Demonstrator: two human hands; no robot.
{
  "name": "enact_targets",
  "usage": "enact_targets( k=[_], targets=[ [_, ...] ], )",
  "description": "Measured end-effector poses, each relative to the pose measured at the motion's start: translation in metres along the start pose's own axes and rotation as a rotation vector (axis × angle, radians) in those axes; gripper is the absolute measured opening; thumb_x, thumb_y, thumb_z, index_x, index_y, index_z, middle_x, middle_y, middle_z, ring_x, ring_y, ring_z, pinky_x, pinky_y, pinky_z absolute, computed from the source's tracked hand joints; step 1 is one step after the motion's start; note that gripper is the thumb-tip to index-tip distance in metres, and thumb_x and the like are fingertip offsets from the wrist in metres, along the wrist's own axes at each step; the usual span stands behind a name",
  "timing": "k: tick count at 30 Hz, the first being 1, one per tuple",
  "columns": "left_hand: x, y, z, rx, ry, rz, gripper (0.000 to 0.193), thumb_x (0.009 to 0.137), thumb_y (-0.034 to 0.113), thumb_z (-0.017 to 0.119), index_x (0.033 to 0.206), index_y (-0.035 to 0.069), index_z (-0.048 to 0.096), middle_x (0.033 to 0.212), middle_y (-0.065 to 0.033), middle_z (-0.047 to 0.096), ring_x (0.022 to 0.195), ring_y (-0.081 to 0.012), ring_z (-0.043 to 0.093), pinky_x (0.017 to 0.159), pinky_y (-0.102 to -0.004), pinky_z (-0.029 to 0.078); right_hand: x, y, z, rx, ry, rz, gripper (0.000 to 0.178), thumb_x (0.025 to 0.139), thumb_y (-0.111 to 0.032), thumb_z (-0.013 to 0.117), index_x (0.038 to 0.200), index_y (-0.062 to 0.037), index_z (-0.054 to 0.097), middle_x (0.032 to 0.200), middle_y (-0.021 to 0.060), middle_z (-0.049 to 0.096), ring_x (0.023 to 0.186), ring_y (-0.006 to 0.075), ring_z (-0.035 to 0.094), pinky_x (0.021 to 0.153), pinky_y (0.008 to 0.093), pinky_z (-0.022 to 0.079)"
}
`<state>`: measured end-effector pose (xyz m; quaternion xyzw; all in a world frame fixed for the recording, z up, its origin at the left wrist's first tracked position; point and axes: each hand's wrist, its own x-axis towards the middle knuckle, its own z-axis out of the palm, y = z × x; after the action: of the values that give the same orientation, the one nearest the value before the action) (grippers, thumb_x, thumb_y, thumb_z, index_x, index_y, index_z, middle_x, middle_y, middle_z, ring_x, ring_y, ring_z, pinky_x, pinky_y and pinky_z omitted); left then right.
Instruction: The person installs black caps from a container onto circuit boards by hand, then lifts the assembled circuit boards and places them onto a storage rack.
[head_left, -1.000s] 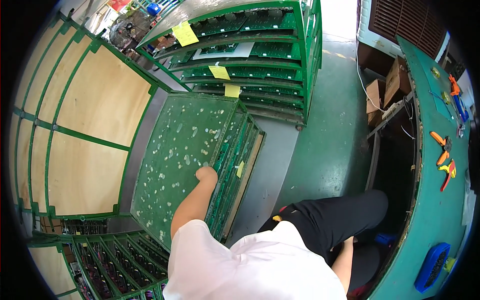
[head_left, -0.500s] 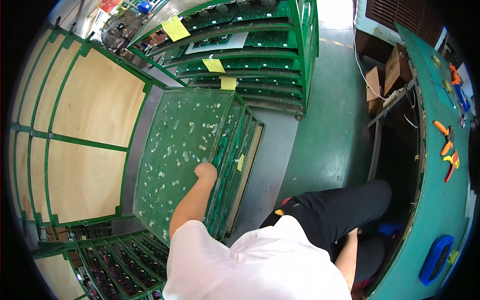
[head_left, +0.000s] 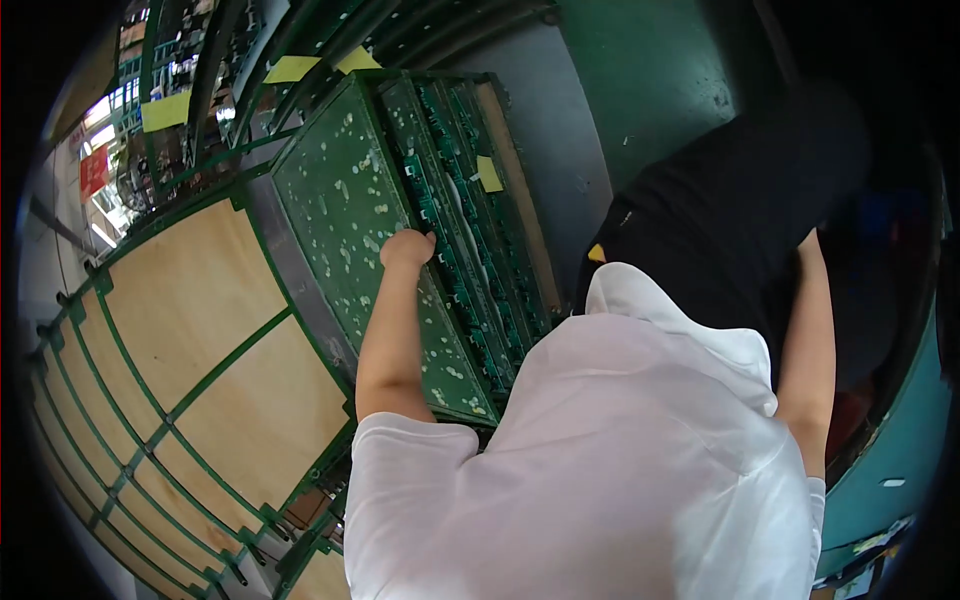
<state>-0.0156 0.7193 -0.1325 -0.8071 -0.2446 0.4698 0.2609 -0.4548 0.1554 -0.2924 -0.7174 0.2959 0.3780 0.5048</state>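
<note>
A low green metal rack [head_left: 345,215], its top spotted with pale marks, stands to my left. My left hand [head_left: 408,248] is curled at the edge of that top, thumb toward the open side. Several green circuit boards [head_left: 460,215] lie in the rack's tiers below the hand, and a yellow paper slip [head_left: 489,174] hangs at that side. My right hand [head_left: 808,241] is down beside my dark-trousered leg [head_left: 720,190]; its fingers are hidden.
Wooden panels in a green frame [head_left: 200,295] stand at the left. Taller shelving with yellow slips [head_left: 292,69] rises beyond the rack. A green-topped bench [head_left: 900,440] curves along the right. Green floor [head_left: 645,80] shows ahead.
My view has turned and tilted downward, so the rack appears higher up and the bench tools have left the picture. My left hand remains at the rack's edge.
</note>
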Motion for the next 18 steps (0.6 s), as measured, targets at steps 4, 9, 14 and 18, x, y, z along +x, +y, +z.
enact_targets(
  k=[4,9,14,18],
  targets=[
    [-0.004,0.000,0.003,0.021,-0.045,-0.001,0.050,0.088,0.044,0.042,0.114,0.005,0.060,0.122,-0.0129,0.055,0.111,-0.0310,0.054,0.089,-0.0409,0.046,-0.008,0.003,0.004,0.028,0.013,0.018,0.053,0.083,-0.023,0.058,0.128,0.0000,0.043,0.129,0.0150,0.049,0.120,0.0263,0.045,0.099,0.0339,0.035],
    [0.000,0.001,0.008,0.007,-0.031,-0.004,0.050,0.088,0.041,0.042,0.115,0.002,0.058,0.124,-0.0156,0.054,0.113,-0.0324,0.052,0.091,-0.0408,0.044,-0.012,0.000,0.005,0.049,0.007,0.035,0.053,0.084,-0.023,0.058,0.128,0.0001,0.044,0.129,0.0150,0.049,0.121,0.0263,0.045,0.099,0.0337,0.035],
    [0.004,0.002,0.009,0.013,-0.010,-0.026,0.043,0.088,0.036,0.041,0.111,0.007,0.062,0.121,-0.0113,0.057,0.111,-0.0296,0.055,0.087,-0.0398,0.047,-0.010,-0.005,0.009,0.078,-0.002,0.042,0.052,0.084,-0.023,0.057,0.128,0.0002,0.044,0.129,0.0150,0.049,0.121,0.0263,0.045,0.099,0.0336,0.035],
    [-0.003,0.008,0.002,0.004,-0.026,-0.064,0.042,0.088,0.035,0.042,0.112,0.007,0.062,0.122,-0.0112,0.056,0.111,-0.0290,0.054,0.088,-0.0390,0.047,-0.006,-0.009,0.010,0.104,0.006,0.044,0.052,0.084,-0.023,0.057,0.128,0.0003,0.044,0.129,0.0150,0.049,0.121,0.0263,0.045,0.099,0.0335,0.035]
  ],
)
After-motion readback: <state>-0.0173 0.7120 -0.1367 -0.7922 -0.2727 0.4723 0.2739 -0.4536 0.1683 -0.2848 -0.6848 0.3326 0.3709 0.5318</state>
